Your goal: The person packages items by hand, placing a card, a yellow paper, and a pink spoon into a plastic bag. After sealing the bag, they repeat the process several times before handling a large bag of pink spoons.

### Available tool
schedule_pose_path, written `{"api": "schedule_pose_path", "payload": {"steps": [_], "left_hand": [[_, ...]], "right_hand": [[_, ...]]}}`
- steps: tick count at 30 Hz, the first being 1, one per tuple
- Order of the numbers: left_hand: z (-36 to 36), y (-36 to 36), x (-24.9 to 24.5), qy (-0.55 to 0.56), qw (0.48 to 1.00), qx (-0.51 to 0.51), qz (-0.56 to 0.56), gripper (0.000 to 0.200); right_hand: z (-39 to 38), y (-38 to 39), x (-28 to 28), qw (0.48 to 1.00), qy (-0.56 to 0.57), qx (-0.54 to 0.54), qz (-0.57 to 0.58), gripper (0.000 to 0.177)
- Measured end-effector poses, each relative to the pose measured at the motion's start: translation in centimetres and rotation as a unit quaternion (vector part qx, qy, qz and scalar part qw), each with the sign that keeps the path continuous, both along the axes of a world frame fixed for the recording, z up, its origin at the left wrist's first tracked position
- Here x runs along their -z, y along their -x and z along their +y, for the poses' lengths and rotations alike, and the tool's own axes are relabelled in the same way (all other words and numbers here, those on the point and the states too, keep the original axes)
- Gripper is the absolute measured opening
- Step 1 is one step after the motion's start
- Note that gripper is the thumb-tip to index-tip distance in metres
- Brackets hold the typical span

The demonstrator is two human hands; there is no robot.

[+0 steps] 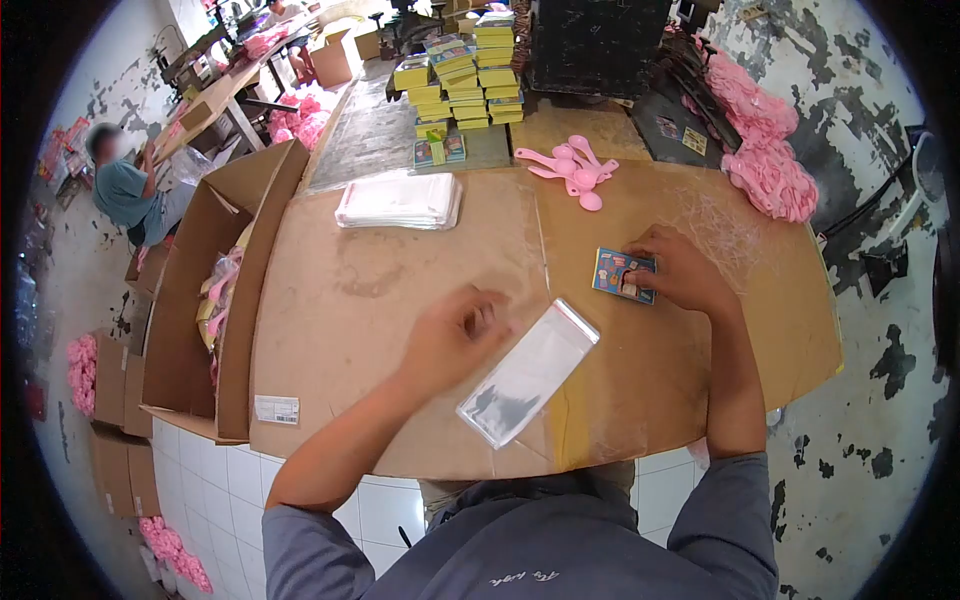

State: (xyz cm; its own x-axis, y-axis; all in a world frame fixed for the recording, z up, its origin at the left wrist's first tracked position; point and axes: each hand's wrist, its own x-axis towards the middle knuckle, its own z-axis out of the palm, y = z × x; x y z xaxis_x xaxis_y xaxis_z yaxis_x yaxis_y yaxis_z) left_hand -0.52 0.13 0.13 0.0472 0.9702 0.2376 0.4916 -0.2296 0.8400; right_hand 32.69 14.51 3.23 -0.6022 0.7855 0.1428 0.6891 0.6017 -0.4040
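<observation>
My right hand (685, 268) has its fingers closed on the edge of a small blue printed card (612, 272), held at the tabletop. My left hand (455, 335) is blurred by motion above the table, its fingers curled. Just to the right of it lies a clear plastic bag (535, 370), flat and slanted, with a strip along its upper end. A small pile of pink plastic spoons (580, 172) sits farther back. To their left rests a stack of clear bags (398, 201).
Stacks of yellow-edged printed cards (460, 85) stand at the back of the cardboard-covered table (340, 330). An open carton (235, 300) with packed items adjoins the left edge. Pink items (770, 170) are heaped at the back right. A person (130, 190) sits beyond the carton.
</observation>
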Motion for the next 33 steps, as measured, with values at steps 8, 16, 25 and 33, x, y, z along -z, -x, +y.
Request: {"api": "schedule_pose_path", "payload": {"steps": [8, 16, 25, 33], "left_hand": [[-0.7, -1.8, 1.0, -0.017, 0.997, 0.025, 0.075, 0.018], [-1.0, -1.4, 0.6, 0.032, 0.999, 0.0, 0.018, 0.019], [-0.9, -1.1, 0.8, 0.015, 1.0, 0.006, 0.006, 0.017], [-0.8, -1.2, 0.8, 0.039, 0.999, 0.008, 0.003, 0.012]], "right_hand": [[0.5, 0.2, -0.2, 0.988, 0.107, 0.057, 0.092, 0.025], [1.4, 0.1, 0.9, 0.989, 0.08, 0.056, 0.114, 0.017], [0.3, 1.1, -0.6, 0.991, -0.039, 0.037, 0.12, 0.014], [-7.5, 6.6, -3.7, 0.942, 0.114, -0.307, 0.074, 0.014]]}}
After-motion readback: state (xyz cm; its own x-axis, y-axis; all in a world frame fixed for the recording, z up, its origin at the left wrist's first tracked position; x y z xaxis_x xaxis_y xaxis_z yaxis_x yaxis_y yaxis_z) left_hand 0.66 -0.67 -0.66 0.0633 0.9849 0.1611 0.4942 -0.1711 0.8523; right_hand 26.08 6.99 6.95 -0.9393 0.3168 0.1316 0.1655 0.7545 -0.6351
